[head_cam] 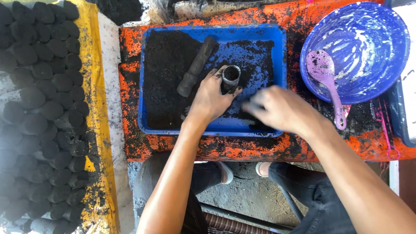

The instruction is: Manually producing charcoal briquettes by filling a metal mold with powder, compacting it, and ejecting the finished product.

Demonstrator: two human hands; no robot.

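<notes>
Left grip (211, 99) clasps metal tube (231, 74); right hand (277, 108) blurred over tray (277, 52).

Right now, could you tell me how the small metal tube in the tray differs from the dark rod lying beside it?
The small metal cylinder tube stands upright, open end up, gripped by the left hand; the dark cylindrical rod lies tilted and untouched. The tube is short and grey, the rod longer and black. Both sit in the blue plastic tray of black powder.

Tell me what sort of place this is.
Probably a small hand workshop for charcoal briquettes: rows of black pressed briquettes, a blue plastic tray of black powder, and the left hand holding a small metal tube mould.
</notes>
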